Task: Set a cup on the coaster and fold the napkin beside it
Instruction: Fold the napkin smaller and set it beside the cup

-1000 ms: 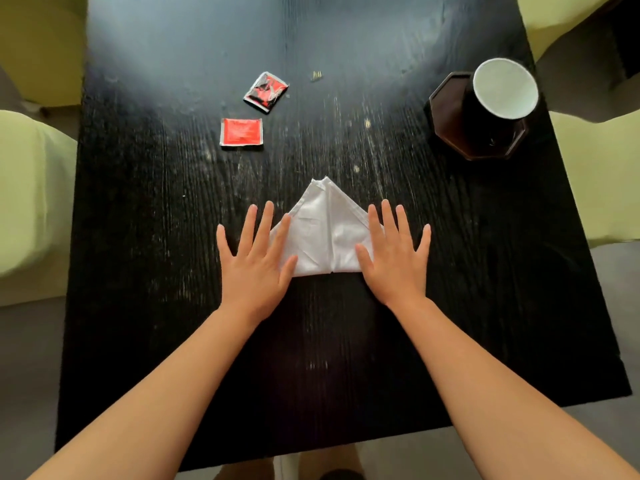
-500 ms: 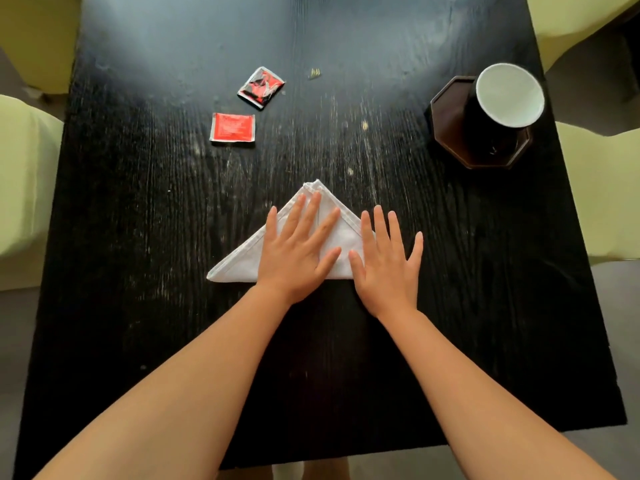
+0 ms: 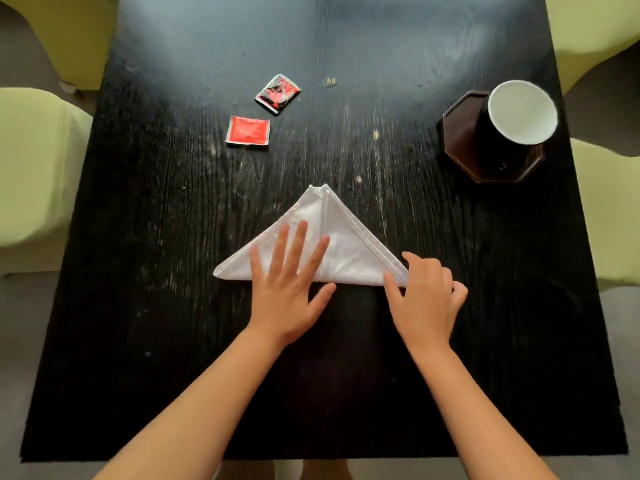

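Note:
A white napkin (image 3: 341, 249) lies folded into a wide triangle at the middle of the black table (image 3: 173, 237), apex pointing away from me. My left hand (image 3: 289, 282) presses flat on its lower middle with straight, spread fingers. My right hand (image 3: 424, 294) pinches the napkin's right corner between thumb and fingers. A dark cup with a white inside (image 3: 516, 123) stands on a dark octagonal coaster (image 3: 464, 140) at the far right of the table.
Two small sachets lie at the back: a red one (image 3: 248, 130) and a black-and-red one (image 3: 278, 94). Pale green chairs (image 3: 31, 174) stand on the left, and more on the right (image 3: 609, 209). Crumbs dot the tabletop.
The napkin's side flaps have opened out, so it now lies as a wider triangle. My left hand slid onto its middle. My right hand moved right and took the right corner.

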Available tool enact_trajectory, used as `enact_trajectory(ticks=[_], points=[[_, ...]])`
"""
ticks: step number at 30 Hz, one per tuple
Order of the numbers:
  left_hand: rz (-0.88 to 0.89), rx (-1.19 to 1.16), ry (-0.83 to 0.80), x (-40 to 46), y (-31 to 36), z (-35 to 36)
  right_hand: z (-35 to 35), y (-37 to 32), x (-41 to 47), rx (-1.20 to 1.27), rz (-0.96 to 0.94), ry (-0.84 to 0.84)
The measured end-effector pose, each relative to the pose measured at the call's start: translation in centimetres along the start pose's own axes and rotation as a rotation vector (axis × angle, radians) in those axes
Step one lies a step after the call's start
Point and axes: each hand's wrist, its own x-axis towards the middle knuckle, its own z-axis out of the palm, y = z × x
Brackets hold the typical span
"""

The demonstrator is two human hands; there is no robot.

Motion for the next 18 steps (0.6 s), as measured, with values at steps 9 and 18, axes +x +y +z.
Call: enact_trajectory(ticks=[9, 18], points=[[-0.113, -0.349, 0.042, -0.8, 1.8, -1.6, -4.8, -2.9, 0.4, 0.699, 0.177, -0.179], [-0.403, -1.478, 0.273, -2.1, 3.7, -6.1, -5.9, -10.8, -1.6, 0.946, -0.047, -0.323]])
